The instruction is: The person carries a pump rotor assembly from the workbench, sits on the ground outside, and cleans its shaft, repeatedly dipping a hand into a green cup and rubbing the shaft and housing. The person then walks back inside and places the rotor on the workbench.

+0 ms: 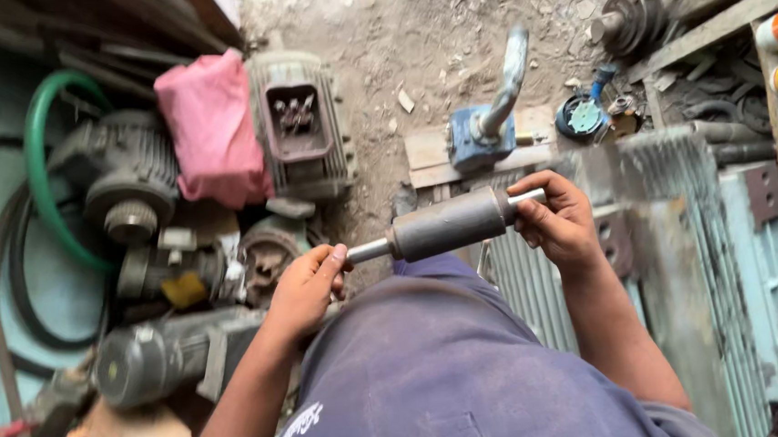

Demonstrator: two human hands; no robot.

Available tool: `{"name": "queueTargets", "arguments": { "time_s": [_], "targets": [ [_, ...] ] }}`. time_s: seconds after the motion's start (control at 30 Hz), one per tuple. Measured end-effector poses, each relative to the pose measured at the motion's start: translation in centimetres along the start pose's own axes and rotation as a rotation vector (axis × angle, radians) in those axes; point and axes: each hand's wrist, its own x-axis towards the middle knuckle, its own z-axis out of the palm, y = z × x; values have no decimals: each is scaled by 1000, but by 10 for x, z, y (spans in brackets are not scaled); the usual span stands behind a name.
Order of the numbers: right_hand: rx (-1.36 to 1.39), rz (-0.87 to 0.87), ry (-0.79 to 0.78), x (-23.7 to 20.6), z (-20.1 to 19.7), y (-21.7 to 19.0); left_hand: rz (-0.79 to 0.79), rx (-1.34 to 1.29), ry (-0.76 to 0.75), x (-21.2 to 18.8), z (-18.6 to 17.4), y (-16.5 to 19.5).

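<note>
A dark grey cylindrical motor rotor (449, 224) with a bright steel shaft at each end lies level over my blue-clad knee (435, 352). My left hand (306, 291) grips the left shaft end with closed fingers. The right shaft end sits in the fingers of my right hand (555, 219). The rotor tilts slightly up toward the right.
Several old electric motors (300, 124) and a pink cloth (209, 126) lie on the left, with a green hose (39, 179) and black belts. A blue vise-like tool (483, 134) stands on wooden planks ahead. A ribbed grey motor housing (683, 253) stands at the right.
</note>
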Motion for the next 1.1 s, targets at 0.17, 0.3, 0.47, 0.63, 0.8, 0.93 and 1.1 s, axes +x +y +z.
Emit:
{"name": "queueTargets", "arguments": {
  "time_s": [0.17,0.3,0.47,0.63,0.8,0.93,1.1],
  "targets": [
    [-101,-142,-61,105,-21,-78,-47,-58,-116,110,-2,74],
    [-351,-352,-189,168,-35,-159,124,-97,-245,165,6,135],
    [-709,-588,-249,251,-46,-238,304,114,-178,246,15,219],
    [-511,-373,-71,356,-83,-239,326,333,-122,352,-9,295],
    [-196,-212,93,518,-135,-186,400,449,-239,501,-36,380],
    [-18,-94,266,630,-166,-166,253,666,-299,625,-46,472],
    [3,-36,469,710,-199,-176,114,601,-536,735,-57,548]
  ]
}}
